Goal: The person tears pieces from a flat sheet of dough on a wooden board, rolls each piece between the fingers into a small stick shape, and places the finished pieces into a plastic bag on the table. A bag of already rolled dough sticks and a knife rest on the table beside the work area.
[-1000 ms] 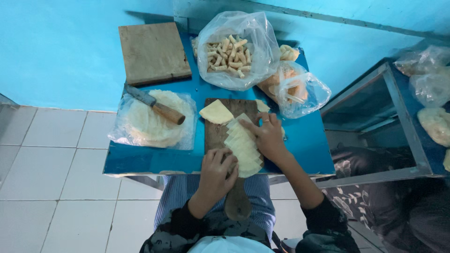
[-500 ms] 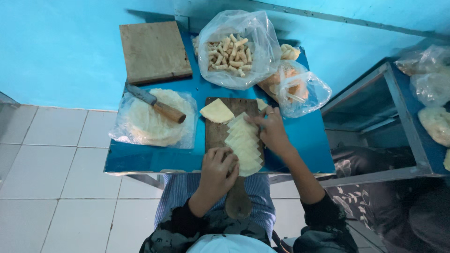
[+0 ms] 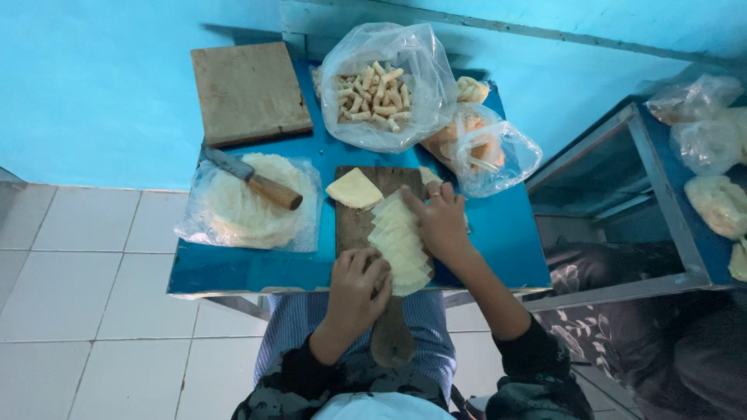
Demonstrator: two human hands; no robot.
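Pale yellow pastry sheets [image 3: 402, 241], cut into squares, lie fanned in a row along the dark wooden paddle board [image 3: 359, 227] on the blue table [image 3: 506, 233]. Your right hand [image 3: 440, 220] rests on the row's far end, fingers spread flat and gripping nothing. Your left hand [image 3: 354, 284] curls loosely over the near end. Press unevenly and the overlapping squares could slide off the board's edge. Since half a second ago, your hands have hardly moved.
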